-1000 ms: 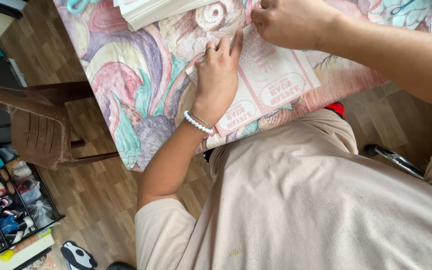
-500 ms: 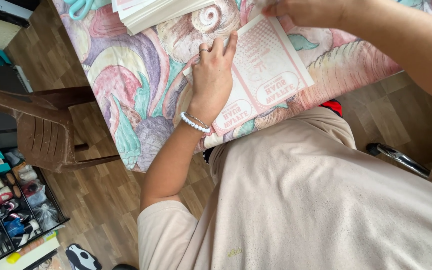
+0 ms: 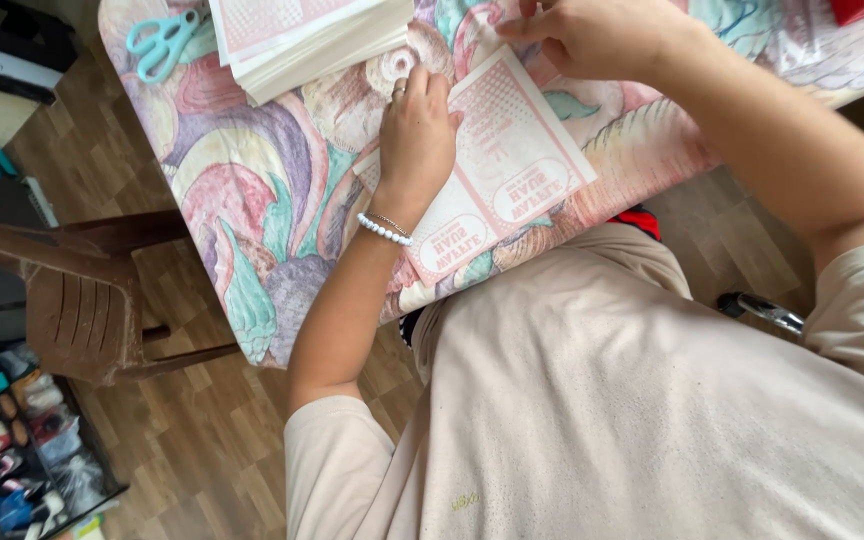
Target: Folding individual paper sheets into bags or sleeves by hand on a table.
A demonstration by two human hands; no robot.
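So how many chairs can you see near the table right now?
1. A brown plastic chair stands on the wooden floor, beside the corner of the table near the left hand. Others may sit outside the view.

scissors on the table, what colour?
Light teal scissors, near the table's corner beside the paper stack; head view.

Printed sheet lies on the table, paper stack behind, scissors left.

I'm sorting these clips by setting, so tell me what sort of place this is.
Probably a room at home used for paper craft: a table under a pastel swirl-patterned cloth, a brown plastic chair on wood-look flooring, a stack of printed pink-and-white sheets and turquoise-handled scissors.
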